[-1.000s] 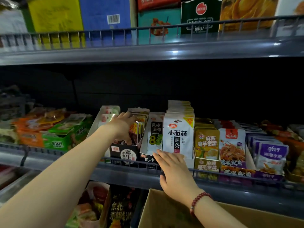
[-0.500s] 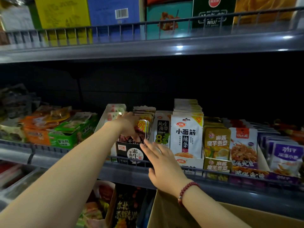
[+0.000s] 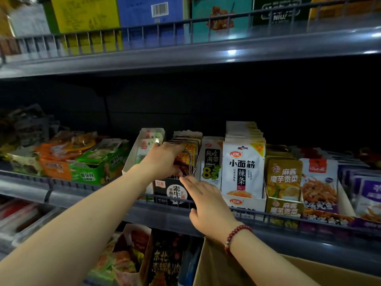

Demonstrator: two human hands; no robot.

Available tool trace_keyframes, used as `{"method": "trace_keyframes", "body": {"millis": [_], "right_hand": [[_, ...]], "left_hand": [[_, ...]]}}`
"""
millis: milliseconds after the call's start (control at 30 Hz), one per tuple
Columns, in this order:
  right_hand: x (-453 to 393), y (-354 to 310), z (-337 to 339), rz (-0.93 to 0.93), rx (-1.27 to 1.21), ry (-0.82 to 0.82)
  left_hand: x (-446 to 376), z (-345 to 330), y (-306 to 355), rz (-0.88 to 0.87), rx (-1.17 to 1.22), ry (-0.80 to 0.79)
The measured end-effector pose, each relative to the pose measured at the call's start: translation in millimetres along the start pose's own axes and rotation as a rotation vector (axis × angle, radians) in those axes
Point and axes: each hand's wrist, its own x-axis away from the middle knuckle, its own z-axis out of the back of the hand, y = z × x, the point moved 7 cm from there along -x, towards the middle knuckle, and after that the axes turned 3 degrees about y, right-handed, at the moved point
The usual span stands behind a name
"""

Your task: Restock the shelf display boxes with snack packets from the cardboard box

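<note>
A black display box [image 3: 165, 189] stands on the middle shelf, filled with dark snack packets [image 3: 188, 153] that carry orange corners. My left hand [image 3: 162, 159] reaches into this box and grips the front packets from the left, thumb low and fingers over their tops. My right hand [image 3: 204, 199], with a red bead bracelet on the wrist, lies with straight fingers against the box's right front corner, fingertips at the packets' lower edge. The brown cardboard box [image 3: 214, 265] sits below my right forearm; its inside is hidden.
Right of the black box stand display boxes of green-lettered packets [image 3: 212, 162], white packets [image 3: 243, 168], yellow-brown packets [image 3: 284, 178] and purple ones [image 3: 367, 193]. A white box [image 3: 148, 145] and green and orange boxes [image 3: 90, 172] lie left. A wire rail [image 3: 268, 215] edges the shelf.
My right hand has slid left from the white packet box to the black box's right corner. My left hand has stayed in the black box on its packets.
</note>
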Motion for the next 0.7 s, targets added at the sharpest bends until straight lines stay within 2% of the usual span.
{"method": "trace_keyframes", "body": {"millis": [100, 233, 300, 367, 433, 467, 500, 533, 600, 700], "right_hand": [[1.1, -0.5, 0.8, -0.005, -0.016, 0.002], [1.6, -1.5, 0.6, -0.012, -0.029, -0.009], [2.1, -1.6, 0.1, -0.02, -0.027, -0.012], [2.9, -1.4, -0.4, -0.027, -0.022, -0.012], [3.1, -1.6, -0.6, -0.034, -0.019, -0.012], [3.0, -1.9, -0.8, -0.038, -0.021, -0.014], [2.8, -2.4, -1.2, -0.043, -0.024, -0.016], [2.7, -2.8, -1.5, -0.046, -0.025, -0.019], [2.9, -3.5, -1.3, -0.051, -0.029, -0.015], [3.5, -3.0, -1.4, -0.064, -0.044, -0.006]], "left_hand": [[2.2, -0.2, -5.7, 0.022, 0.096, 0.009], [4.6, 8.6, -14.0, 0.128, 0.321, 0.116], [8.9, 3.5, -5.8, 0.077, 0.361, 0.061], [12.3, 0.8, -2.6, 0.034, 0.501, 0.097], [16.1, 8.8, -21.5, 0.157, 0.753, 0.291], [19.6, 12.7, -38.3, 0.264, 0.804, 0.421], [23.8, 14.8, -55.0, 0.375, 0.743, 0.506], [27.3, 13.6, -69.6, 0.476, 0.611, 0.518], [31.1, 0.1, -85.7, 0.586, 0.443, 0.339], [36.8, -27.6, -74.5, 0.549, 0.478, -0.033]]}}
